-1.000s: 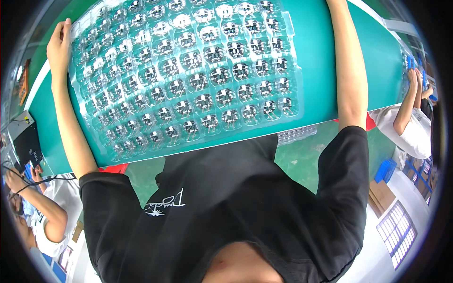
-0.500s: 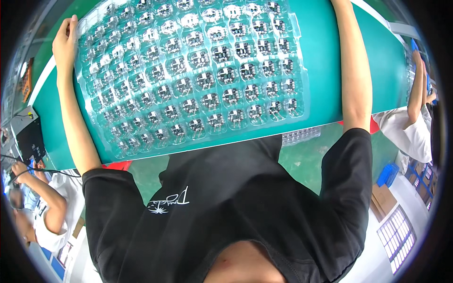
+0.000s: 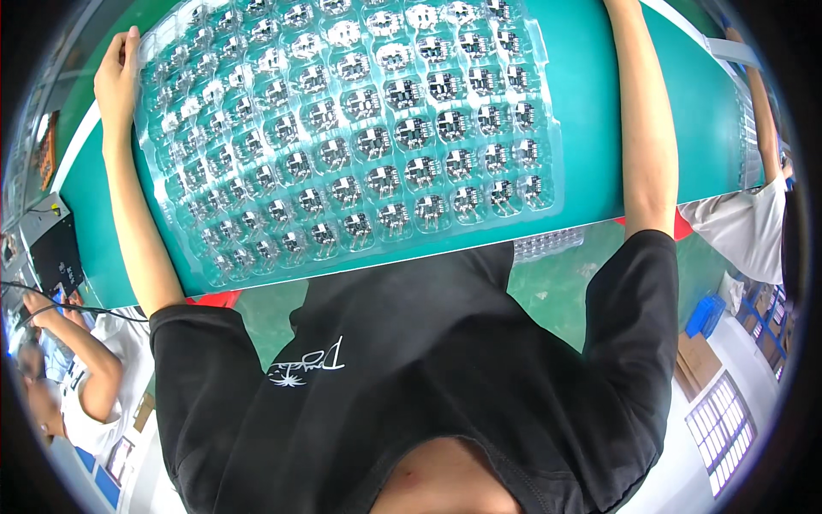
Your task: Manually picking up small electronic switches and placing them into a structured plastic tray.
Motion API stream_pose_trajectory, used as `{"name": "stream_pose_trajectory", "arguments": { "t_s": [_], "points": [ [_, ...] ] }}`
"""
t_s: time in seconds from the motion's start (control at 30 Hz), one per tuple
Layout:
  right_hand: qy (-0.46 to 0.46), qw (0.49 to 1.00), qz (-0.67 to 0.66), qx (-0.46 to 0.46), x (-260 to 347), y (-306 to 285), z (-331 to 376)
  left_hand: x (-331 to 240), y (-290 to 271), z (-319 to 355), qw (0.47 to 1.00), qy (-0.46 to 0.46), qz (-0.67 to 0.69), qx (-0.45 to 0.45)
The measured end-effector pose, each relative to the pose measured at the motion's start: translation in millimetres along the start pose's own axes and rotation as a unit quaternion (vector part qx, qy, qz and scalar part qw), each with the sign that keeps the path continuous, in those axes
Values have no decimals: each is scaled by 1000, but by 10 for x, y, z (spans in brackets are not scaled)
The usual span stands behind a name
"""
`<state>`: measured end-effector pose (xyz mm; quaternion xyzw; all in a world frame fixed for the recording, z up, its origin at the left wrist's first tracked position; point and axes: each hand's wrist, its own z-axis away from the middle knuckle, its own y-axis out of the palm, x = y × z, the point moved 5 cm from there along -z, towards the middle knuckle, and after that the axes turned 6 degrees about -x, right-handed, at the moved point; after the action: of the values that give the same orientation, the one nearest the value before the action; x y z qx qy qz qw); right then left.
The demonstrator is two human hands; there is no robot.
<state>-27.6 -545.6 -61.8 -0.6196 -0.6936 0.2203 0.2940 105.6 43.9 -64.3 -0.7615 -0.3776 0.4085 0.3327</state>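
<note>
A large clear plastic blister tray (image 3: 555,163) lies on the green tabletop, its rows of round pockets holding many small black-and-white electronic parts (image 3: 372,143). My left hand (image 3: 116,77) is beside the tray's far left edge. Its fingers point away from me, with a gap between them, and I cannot make out anything in them. Whether it touches the tray rim is unclear. My right forearm (image 3: 646,128) reaches forward over the table, to the right of the tray and apart from it. My right hand lies beyond the top of the picture.
The green table (image 3: 591,111) has its near edge against my body. A black box-like device (image 3: 56,248) with cables stands at the left end. Co-workers sit on both sides, one with a bent arm (image 3: 90,351) at left. Below the table edge is another clear tray (image 3: 548,245).
My hands and the tray stay almost in place, with only a slight shift of the view. At the far right, the co-worker's arm has moved and reaches farther up.
</note>
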Motion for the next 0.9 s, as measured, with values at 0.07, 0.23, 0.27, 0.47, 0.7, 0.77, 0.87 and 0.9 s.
{"name": "stream_pose_trajectory", "arguments": {
  "t_s": [0.07, 0.23, 0.27, 0.47, 0.7, 0.77, 0.87, 0.9],
  "points": [
    [6, 1000, 7, 4, -16, -23, -23, -3, 18, -1, 1000, -2, -2, 0],
    [16, 1000, 2, 10, -6, -61, 1, -51, 18, 4, 1000, 2, 6, -4],
    [3, 1000, 5, 3, -14, -64, 6, -52, 18, 7, 1000, 2, 5, -5],
    [18, 999, 27, 7, -142, -183, 26, -139, 90, -79, 1000, 6, 22, -6],
    [18, 999, 36, -5, -142, -95, -13, -77, 62, -45, 1000, -3, 4, -2],
    [40, 999, 11, 2, -24, 11, 6, -28, -5, 8, 1000, -8, -1, -3],
    [22, 999, 27, -10, -13, -51, -12, -54, 2, 19, 1000, -8, 7, -5],
    [22, 999, 29, -11, -13, -61, -15, -63, 2, 2, 1000, -10, 5, -7]
  ]
}}
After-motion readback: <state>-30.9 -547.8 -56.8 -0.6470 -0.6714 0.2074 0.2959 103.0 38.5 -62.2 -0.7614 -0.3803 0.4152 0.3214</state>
